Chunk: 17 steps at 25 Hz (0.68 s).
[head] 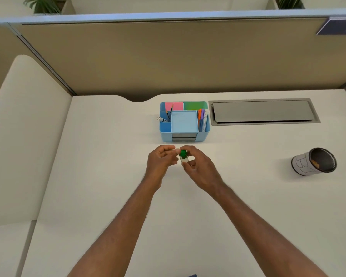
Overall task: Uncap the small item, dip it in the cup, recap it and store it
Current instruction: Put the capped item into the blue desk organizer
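Both bare arms reach out over the white table. The right hand pinches a small clear bottle with a green cap. The left hand curls beside it, fingers at the cap; I cannot tell its grip. I think uncapping is the step now. Next comes dipping in the cup, far right, nothing between. A blue organizer sits behind.
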### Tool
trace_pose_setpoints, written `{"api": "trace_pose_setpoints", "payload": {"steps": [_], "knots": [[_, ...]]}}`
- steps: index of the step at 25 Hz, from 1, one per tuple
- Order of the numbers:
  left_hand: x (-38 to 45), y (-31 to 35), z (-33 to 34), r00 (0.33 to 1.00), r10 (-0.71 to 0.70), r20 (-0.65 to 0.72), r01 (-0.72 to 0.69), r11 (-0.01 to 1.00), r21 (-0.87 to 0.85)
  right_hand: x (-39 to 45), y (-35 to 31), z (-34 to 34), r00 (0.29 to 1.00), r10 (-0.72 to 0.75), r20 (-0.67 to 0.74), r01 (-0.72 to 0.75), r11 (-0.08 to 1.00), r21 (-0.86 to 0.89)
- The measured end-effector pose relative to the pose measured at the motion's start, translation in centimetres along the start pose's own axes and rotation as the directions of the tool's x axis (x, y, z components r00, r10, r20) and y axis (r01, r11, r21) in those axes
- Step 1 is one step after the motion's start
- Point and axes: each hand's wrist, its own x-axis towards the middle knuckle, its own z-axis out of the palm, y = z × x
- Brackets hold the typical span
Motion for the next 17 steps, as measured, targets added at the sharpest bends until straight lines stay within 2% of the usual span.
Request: {"api": "trace_pose_setpoints", "payload": {"steps": [2,5,10,15,17], "knots": [[2.1,0.6,-0.8,0.992,-0.01,-0.127,0.005,0.999,-0.042,2.2,-1.0,-0.5,0.997,0.051,-0.06,-0.045,0.995,0.089],[6.0,1.0,-1.7,0.962,-0.056,-0.268,0.038,0.997,-0.07,5.7,-2.4,-1.0,0.985,0.04,-0.166,-0.019,0.992,0.125],[9.8,1.4,-1.0,0.948,-0.082,-0.307,0.064,0.996,-0.07,10.3,-4.5,-0.9,0.966,0.014,-0.259,0.043,0.976,0.215],[11.2,1.0,-0.7,0.95,-0.082,-0.3,0.044,0.991,-0.128,13.2,-4.6,0.7,0.973,-0.031,-0.23,0.067,0.986,0.153],[11.5,0.9,-0.8,0.951,-0.111,-0.287,0.062,0.983,-0.172,14.0,-4.0,1.8,0.982,-0.043,-0.186,0.055,0.996,0.064]]}}
